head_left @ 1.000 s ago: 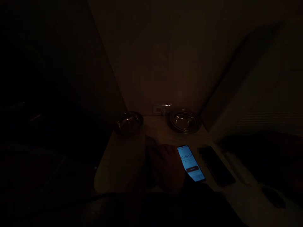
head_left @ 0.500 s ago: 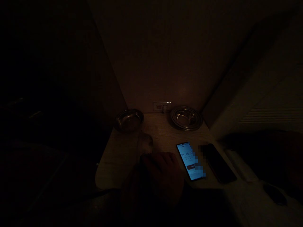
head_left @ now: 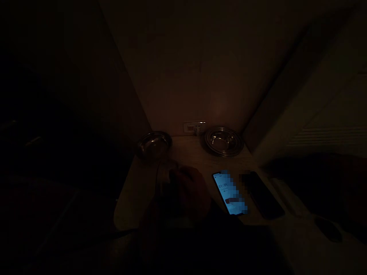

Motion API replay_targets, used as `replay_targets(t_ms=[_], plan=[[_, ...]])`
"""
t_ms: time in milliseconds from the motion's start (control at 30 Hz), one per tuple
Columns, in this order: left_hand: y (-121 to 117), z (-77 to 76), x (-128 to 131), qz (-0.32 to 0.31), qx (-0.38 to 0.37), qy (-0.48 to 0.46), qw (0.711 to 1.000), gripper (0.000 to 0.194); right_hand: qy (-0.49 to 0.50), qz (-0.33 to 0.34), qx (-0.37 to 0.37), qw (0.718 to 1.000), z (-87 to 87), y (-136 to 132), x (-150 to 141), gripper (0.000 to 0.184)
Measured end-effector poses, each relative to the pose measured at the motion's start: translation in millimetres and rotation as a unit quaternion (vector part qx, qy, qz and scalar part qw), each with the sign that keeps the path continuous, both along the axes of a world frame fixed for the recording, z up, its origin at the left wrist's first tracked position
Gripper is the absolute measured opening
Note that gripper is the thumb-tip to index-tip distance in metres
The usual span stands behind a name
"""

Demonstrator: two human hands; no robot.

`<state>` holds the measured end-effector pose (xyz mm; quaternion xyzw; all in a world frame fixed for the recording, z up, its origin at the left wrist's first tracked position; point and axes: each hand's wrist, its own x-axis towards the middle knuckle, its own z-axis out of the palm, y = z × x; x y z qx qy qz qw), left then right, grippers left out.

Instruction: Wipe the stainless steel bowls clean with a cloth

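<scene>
The scene is very dark. My right hand [head_left: 193,191] is closed, its fingers curled at the side of a thin, see-through, bag-like thing [head_left: 164,172] above the small table. Only the outline of this thing shows; its exact kind is lost in the dark. Lower and to the left, my left hand [head_left: 147,219] is a faint shape near the thing's lower end, with its fingers lost in shadow. A phone with a lit screen [head_left: 228,194] lies right of my right hand, showing digits, part of it pixelated.
A shiny metal bowl [head_left: 155,144] stands at the table's back left, and stacked metal dishes [head_left: 224,141] at the back right. Between them a wall socket [head_left: 194,127] holds a plug. A dark phone [head_left: 265,196] and a dark oval object [head_left: 328,229] lie to the right.
My right hand has moved up and slightly left along the see-through thing, whose upper end has shifted left. The view has turned slightly and is a little blurred.
</scene>
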<state>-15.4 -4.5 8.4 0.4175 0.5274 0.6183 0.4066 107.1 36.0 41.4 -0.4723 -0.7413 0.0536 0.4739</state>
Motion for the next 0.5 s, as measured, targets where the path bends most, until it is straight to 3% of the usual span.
replay_targets(t_ms=[200, 367, 500], plan=[[-1.3, 2.9, -4.4, -0.011, -0.007, -0.009, 1.0, 0.033, 0.042, 0.002, -0.005, 0.999, -17.9, -18.5, -8.2, 0.032], [-1.9, 5.6, -2.8, -0.015, -0.015, -0.006, 1.0, 0.031, 0.106, 0.012, -0.033, 0.994, -15.7, -7.2, -8.6, 0.033], [-2.1, 5.3, 0.4, -0.01, -0.023, 0.002, 1.0, 0.034, 0.114, 0.019, -0.062, 0.991, -17.1, -16.9, -8.4, 0.033]])
